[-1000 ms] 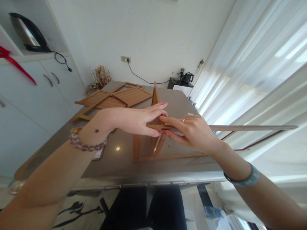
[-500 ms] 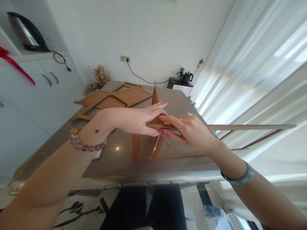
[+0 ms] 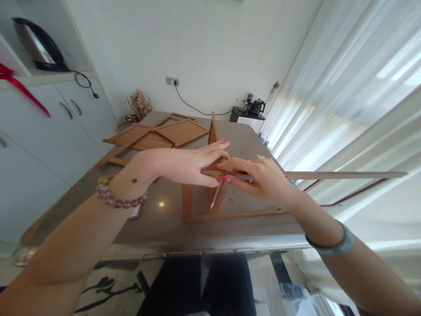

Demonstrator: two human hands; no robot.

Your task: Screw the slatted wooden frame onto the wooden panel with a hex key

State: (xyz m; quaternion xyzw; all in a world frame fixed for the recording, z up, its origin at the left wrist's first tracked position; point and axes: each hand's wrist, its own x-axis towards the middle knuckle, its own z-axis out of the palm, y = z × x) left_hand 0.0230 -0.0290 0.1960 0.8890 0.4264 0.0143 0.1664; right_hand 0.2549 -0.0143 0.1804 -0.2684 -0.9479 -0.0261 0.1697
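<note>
A wooden frame (image 3: 345,175) stands on edge near the table's front, its top rail running out to the right past my right hand. My left hand (image 3: 194,164) is closed over the left part of this rail, thumb on the near side and fingers reaching across toward an upright wooden panel (image 3: 213,131). Beside it, my right hand (image 3: 263,180) pinches the same rail, index finger on the far side and thumb on the near side. Anything small between those fingertips is hidden. A thin L-shaped hex key (image 3: 234,196) lies on the table below the right hand.
More slatted wooden panels and frames (image 3: 138,137) lie at the table's back left. A phone-like object (image 3: 135,213) is partly under my left wrist. Dried plants (image 3: 140,105) stand behind; a small black stand (image 3: 246,115) with a kettle is at the back right, curtains along the right.
My right index finger and thumb have shifted slightly along the rail, the index fingertip moving a little left and down. My left hand and the wooden frame stay in place.
</note>
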